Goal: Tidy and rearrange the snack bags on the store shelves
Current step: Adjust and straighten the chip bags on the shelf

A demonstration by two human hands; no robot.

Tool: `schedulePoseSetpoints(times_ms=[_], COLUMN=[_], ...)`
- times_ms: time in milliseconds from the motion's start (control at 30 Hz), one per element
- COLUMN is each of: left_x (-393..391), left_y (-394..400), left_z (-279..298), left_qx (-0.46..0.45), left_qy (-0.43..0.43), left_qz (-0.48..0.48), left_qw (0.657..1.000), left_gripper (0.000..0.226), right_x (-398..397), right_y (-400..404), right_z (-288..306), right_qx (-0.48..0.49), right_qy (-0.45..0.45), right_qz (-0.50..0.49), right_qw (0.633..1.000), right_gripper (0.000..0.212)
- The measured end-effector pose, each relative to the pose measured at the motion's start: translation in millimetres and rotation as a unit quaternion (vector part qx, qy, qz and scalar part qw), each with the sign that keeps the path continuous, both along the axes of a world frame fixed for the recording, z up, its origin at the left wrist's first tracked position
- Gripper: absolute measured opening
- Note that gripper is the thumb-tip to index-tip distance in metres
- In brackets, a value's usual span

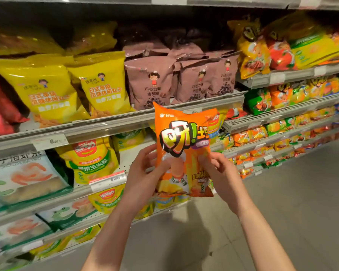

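Orange and glossy, the chip bag (181,151) stands upright in mid-air in front of the shelving, held out from it over the aisle, its top corner overlapping the front rail of the upper shelf (106,127) in this view. The left hand (145,177) grasps the bag's lower left side, thumb laid across the front of the film and fingers curled behind it; the right hand (221,173) grips the lower right edge in the same way, thumb on the front, fingers wrapped round the back. Directly behind the bag's top, brown chocolate ring bags (151,83) stand in a row on the upper shelf, with large yellow snack bags (104,85) beside them to the left and red bags (0,108) at the far left edge. One shelf down, yellow corn snack bags (90,159) lean behind a price tag strip (108,180), and white bags printed with a green crocodile (25,180) lie flat beside them (more of both kinds sit on the tiers below). To the right, the next bay (282,77) holds rows of mixed orange, green and yellow packets (278,98) receding down the aisle above a grey floor (282,212)
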State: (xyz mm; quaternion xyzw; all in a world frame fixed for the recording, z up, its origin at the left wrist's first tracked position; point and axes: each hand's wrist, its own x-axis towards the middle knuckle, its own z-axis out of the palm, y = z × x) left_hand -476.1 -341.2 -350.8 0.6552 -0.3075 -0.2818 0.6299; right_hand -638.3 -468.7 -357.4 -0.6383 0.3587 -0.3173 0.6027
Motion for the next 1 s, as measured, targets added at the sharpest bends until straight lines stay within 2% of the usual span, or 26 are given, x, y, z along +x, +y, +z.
schedulePoseSetpoints(times_ms=[100,233,300,400,533,700,900,1000], left_x=[-29.2,-73.1,-98.8,-130.8,-161.0,-178.4,-185.1,-187.6], left_y=[-36.5,-98.8,-135.4,-185.8,-246.1,-320.4,-410.4,-447.5], left_z=[13.7,32.2,40.8,52.3,66.5,79.9,89.8,95.6], left_qx=[-0.035,-0.069,-0.081,-0.089,-0.092,-0.090,-0.104,-0.110], left_qy=[-0.013,0.012,-0.004,-0.023,-0.042,-0.031,-0.014,-0.022], left_qz=[-0.012,-0.030,-0.031,-0.021,-0.033,-0.072,-0.087,-0.095], left_qw=[0.999,0.997,0.996,0.996,0.994,0.993,0.991,0.989], left_gripper=[0.036,0.038,0.044,0.060,0.062,0.069,0.045,0.046], right_x=[-31.4,-78.0,-107.2,-143.4,-177.9,-201.0,-209.3,-213.3], right_y=[-35.5,-92.9,-126.8,-175.4,-233.1,-297.0,-382.5,-423.4], right_z=[13.3,36.3,48.4,61.1,68.5,71.3,74.9,82.1], right_qx=[-0.031,-0.048,-0.042,-0.055,-0.053,-0.089,-0.106,-0.127], right_qy=[0.004,0.009,0.000,0.007,-0.021,-0.027,-0.011,-0.003], right_qz=[0.001,-0.009,-0.013,-0.033,-0.063,-0.075,-0.077,-0.073], right_qw=[1.000,0.999,0.999,0.998,0.996,0.993,0.991,0.989], right_gripper=[0.042,0.045,0.043,0.025,0.022,0.039,0.050,0.049])
